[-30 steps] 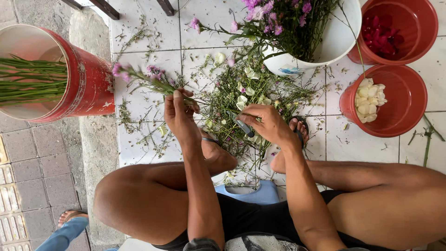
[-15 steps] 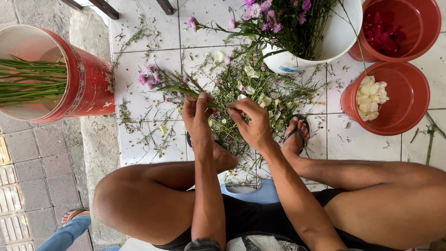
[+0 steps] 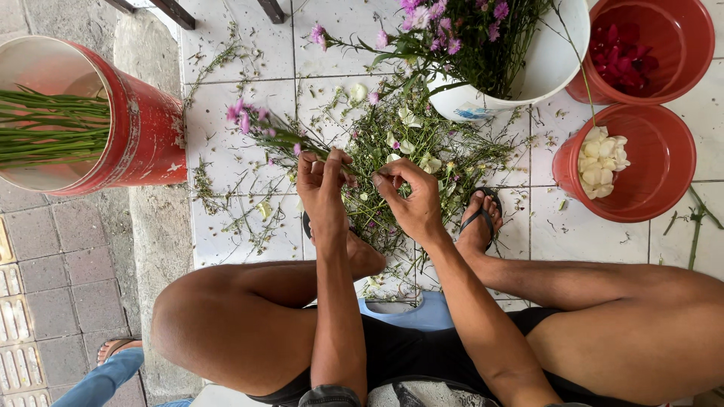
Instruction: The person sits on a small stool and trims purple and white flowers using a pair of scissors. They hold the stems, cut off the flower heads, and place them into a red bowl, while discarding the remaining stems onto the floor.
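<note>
Stem (image 3: 275, 136) w/ purple blooms pinched betw. both hands, L (image 3: 323, 188) & R (image 3: 411, 200), over clippings (image 3: 422, 143).

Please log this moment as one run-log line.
left hand: holds purple flower stem | right hand: pinches stem | below: stem trimmings

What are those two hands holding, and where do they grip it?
The left hand pinches a pink-flowered stem near its lower end. The right hand meets it there; whether its fingers grip cannot be told.

Both hands (image 3: 369, 192) close together, fingers seemingly pinched
</note>
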